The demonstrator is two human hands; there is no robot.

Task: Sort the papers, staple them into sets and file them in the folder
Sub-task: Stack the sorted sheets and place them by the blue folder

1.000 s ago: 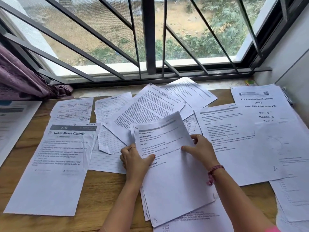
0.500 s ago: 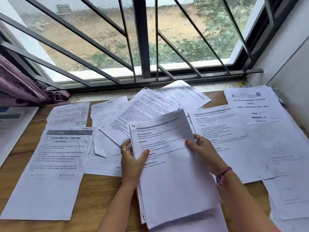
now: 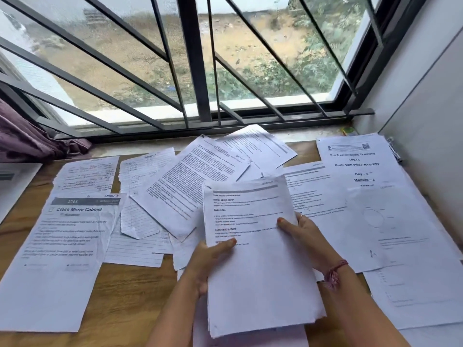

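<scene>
Since the earlier frame I have raised the paper stack (image 3: 260, 259) off the surface (image 3: 130, 291). Left hand (image 3: 208, 261) and right hand (image 3: 304, 239) pinch its side edges, thumbs on top. Light, floppy, slippery sheets: grip both edges mid-length.

White sheets, black print, warm wood underneath.

The held stack (image 3: 260, 259) is white with a grey header bar and black type. Left of it, the "Close Mirror Cabinet" sheet (image 3: 62, 259) is white under a dark grey banner; the table (image 3: 130, 296) shows honey-brown grain. Just right of the stack, a pinkish-red thread band (image 3: 334, 271). Far left, purple curtain (image 3: 30, 139); behind, a dark grey window grille (image 3: 193, 58).
</scene>
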